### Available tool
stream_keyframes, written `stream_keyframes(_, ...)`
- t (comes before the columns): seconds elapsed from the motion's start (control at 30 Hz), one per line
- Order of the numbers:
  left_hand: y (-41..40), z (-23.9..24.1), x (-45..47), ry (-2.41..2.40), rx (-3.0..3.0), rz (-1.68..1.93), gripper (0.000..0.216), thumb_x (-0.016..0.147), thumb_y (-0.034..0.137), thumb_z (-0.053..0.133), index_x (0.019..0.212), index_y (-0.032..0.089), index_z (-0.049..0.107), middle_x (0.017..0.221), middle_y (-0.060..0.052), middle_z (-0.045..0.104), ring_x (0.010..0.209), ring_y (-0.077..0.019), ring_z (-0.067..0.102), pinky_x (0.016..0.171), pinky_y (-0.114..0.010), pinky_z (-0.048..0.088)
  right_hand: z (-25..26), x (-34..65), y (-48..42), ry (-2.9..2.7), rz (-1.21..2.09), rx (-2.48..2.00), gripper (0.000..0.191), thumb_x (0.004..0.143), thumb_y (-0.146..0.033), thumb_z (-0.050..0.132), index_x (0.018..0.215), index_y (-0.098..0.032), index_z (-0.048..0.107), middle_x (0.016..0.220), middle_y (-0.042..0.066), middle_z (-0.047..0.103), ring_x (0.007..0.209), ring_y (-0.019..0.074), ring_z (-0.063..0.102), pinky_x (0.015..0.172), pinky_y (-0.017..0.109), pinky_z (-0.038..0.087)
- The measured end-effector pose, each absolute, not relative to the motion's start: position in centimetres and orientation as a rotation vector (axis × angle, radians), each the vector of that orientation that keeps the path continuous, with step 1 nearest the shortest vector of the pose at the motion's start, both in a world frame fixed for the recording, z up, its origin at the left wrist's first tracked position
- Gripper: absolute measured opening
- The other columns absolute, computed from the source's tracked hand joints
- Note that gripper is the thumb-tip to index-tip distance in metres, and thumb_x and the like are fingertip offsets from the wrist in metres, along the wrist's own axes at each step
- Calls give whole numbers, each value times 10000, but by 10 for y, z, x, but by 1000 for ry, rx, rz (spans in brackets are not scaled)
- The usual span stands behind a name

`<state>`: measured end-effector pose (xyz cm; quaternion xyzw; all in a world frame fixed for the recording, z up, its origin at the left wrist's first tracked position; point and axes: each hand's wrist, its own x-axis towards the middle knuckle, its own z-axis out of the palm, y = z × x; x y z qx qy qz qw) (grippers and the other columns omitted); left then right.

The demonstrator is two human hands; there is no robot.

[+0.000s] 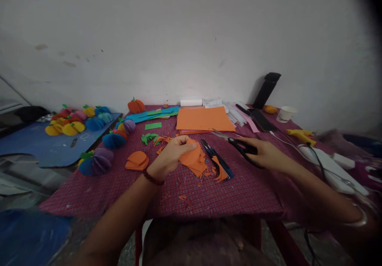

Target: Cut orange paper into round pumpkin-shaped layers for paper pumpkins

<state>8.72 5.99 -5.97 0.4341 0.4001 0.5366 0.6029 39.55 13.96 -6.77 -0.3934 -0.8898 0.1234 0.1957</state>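
My left hand (pixel 173 150) pinches a piece of orange paper (pixel 193 157) above the middle of the table, thumb on top. In my right hand (pixel 262 153) is a pair of scissors (pixel 235 141) with black handles, blades pointing left and slightly parted, apart from the paper. Below the hands lie orange paper scraps and a dark blue-and-black tool (pixel 219 160), perhaps a stapler or cutter, with a curved orange offcut (pixel 220 170) on it. A small stack of rounded orange paper cutouts (pixel 137 160) rests left of my left hand. Green paper bits (pixel 150 138) lie just beyond.
Orange sheets (pixel 204 118) lie at the back. Colourful paper pumpkins (pixel 100 162) stand at left, more on a blue table (pixel 24 138). At right are a phone (pixel 264 120), a paper cup (pixel 285 114), a yellow glue gun (pixel 301 135), a white power strip (pixel 334 170) and cables.
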Motion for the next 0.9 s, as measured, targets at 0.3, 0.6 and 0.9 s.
stream_keyframes(0.3, 65, -63, 89, 907, 806, 1355, 273, 633, 262, 783, 634, 129, 544, 601, 9, 582, 506, -78, 545, 508, -201, 413, -91, 402, 150, -2528, 69, -1142, 392, 801, -312, 581, 1170, -201, 651, 1163, 129, 656, 1078, 301, 610, 953, 470, 471)
stream_keyframes(0.6, 63, -66, 96, 850, 815, 1598, 316, 661, 350, 772, 670, 148, 530, 571, 45, 533, 468, -61, 485, 455, -185, 360, -56, 258, 97, -1906, 1435, -775, 319, 890, -499, 478, 1025, -216, 535, 833, 32, 653, 681, 169, 639, 606, 310, 530)
stream_keyframes(0.9, 72, -72, 101, 741, 580, 1540, 432, 940, 491, 374, 863, 139, 611, 703, -44, 656, 596, -143, 605, 556, -248, 452, -83, 222, 103, -1695, 1395, -707, 189, 750, -356, 588, 805, -180, 546, 728, -26, 540, 587, 109, 504, 545, 243, 437)
